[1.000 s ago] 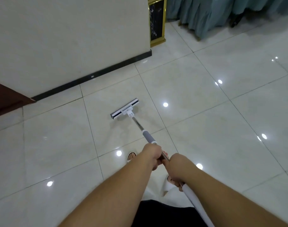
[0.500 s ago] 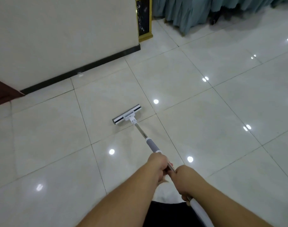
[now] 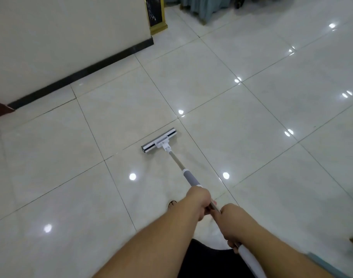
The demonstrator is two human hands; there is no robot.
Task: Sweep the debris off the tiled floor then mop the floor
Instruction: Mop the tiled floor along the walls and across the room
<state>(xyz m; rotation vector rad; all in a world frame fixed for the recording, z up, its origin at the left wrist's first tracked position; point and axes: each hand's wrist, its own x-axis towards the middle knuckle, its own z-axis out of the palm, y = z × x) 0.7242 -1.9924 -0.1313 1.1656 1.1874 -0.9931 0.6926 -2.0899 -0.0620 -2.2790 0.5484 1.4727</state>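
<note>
Mop head [image 3: 159, 141] has slid nearer; left hand [image 3: 198, 201] and right hand [image 3: 231, 221] grip its handle [image 3: 189, 180] tightly.

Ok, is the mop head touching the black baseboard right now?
No, the mop head lies out on the tiled floor, with bare tile between it and the black baseboard.

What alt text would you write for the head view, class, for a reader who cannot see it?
Two bare hands, left hand ahead of right hand, grip a mop whose flat head rests on a glossy tiled floor. A wall with a dark skirting runs at upper left.
</note>
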